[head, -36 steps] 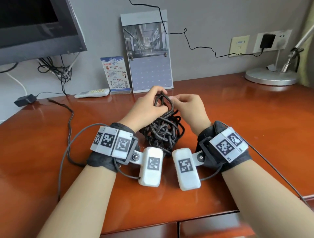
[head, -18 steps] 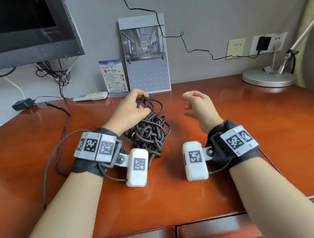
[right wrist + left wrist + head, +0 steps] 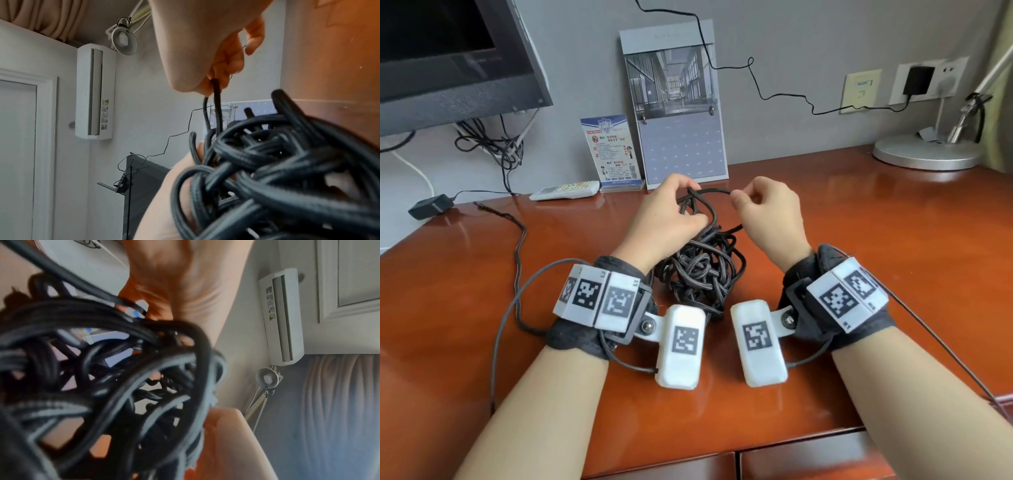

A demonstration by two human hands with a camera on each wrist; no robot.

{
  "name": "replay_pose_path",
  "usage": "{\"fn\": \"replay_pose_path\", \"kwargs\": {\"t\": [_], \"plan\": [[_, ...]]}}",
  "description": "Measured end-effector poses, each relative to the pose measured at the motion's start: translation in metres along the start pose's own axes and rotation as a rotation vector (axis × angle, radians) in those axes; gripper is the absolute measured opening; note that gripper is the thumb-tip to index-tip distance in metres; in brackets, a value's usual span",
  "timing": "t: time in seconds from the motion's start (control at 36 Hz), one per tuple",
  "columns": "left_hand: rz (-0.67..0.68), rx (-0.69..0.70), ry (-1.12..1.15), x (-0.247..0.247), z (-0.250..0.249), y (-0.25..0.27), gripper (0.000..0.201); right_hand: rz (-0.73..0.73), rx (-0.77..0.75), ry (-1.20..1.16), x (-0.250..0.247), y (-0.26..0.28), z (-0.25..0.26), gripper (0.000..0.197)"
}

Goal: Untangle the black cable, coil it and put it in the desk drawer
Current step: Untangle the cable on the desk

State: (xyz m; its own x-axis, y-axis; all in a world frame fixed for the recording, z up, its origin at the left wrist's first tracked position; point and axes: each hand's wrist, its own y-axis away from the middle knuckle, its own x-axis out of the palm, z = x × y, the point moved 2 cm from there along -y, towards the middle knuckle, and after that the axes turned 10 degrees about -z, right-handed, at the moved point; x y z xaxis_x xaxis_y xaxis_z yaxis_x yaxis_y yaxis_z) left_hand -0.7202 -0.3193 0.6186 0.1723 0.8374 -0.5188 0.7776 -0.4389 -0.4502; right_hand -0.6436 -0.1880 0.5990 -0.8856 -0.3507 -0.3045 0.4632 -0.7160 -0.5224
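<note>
1. Right now, on my head view, the black cable [image 3: 700,270] is a knotted bundle on the desk [image 3: 859,246], sitting between both wrists, close to the front edge.
2. My left hand [image 3: 666,219] is curled around the top of the bundle, with fingers pinching a strand where several loops cross.
3. My right hand [image 3: 768,216] is pinching a single strand between thumb and fingertips; that strand arcs across to the left hand, lifted clear of the pile.
4. Over on the right wrist view, I see the strand [image 3: 216,100] running down from the pinching fingers [image 3: 224,65] into the tangle, which fills the lower right of the picture.
5. From the left wrist camera, thick blurred loops [image 3: 123,386] crowd the lens, and I cannot make out the fingers' grip there.
6. Behind the hands, a calendar [image 3: 674,102] leans on the wall, with a small card [image 3: 611,150] and a white remote [image 3: 566,190] just beside it.
7. Far right, a lamp base [image 3: 928,152] sits on the desk.
8. Down at the bottom edge, the drawer fronts [image 3: 808,459] look closed.
</note>
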Motion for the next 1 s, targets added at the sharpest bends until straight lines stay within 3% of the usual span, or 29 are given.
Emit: {"fn": "replay_pose_path", "kwargs": {"t": [0.11, 0.19, 0.31, 0.39, 0.58, 0.78, 0.83, 0.89, 0.94, 1.0], "plan": [[-0.027, -0.007, -0.021, -0.001, 0.000, -0.001, 0.032, -0.046, 0.168, -0.030, -0.001, -0.003, -0.007, 0.026], [0.000, 0.018, -0.016, 0.002, -0.002, 0.002, 0.033, -0.018, 0.183, -0.046, -0.002, -0.003, -0.009, 0.012], [0.055, 0.003, 0.021, 0.004, 0.000, 0.004, 0.033, 0.048, 0.064, -0.229, -0.002, -0.002, 0.000, 0.026], [0.112, -0.006, 0.078, 0.006, -0.003, 0.006, 0.034, 0.082, -0.051, -0.241, 0.000, 0.000, 0.008, 0.013], [0.173, 0.050, 0.017, 0.005, -0.008, 0.008, 0.034, -0.091, -0.124, -0.006, -0.007, -0.004, -0.001, 0.014], [0.068, 0.032, -0.030, -0.006, 0.000, 0.002, 0.029, -0.321, 0.028, 0.153, -0.032, -0.017, -0.015, 0.013], [0.066, 0.040, -0.044, -0.004, 0.000, 0.003, 0.029, -0.266, 0.054, 0.208, -0.030, -0.017, -0.018, 0.013], [0.066, 0.050, -0.049, -0.001, -0.001, 0.004, 0.030, -0.149, 0.045, 0.291, -0.027, -0.016, -0.021, 0.024], [0.085, 0.054, -0.036, 0.001, -0.002, 0.006, 0.033, -0.033, -0.025, 0.304, -0.024, -0.015, -0.020, 0.047], [0.109, 0.048, -0.014, 0.003, -0.004, 0.007, 0.035, 0.027, -0.166, 0.263, -0.020, -0.014, -0.016, 0.057]]}}
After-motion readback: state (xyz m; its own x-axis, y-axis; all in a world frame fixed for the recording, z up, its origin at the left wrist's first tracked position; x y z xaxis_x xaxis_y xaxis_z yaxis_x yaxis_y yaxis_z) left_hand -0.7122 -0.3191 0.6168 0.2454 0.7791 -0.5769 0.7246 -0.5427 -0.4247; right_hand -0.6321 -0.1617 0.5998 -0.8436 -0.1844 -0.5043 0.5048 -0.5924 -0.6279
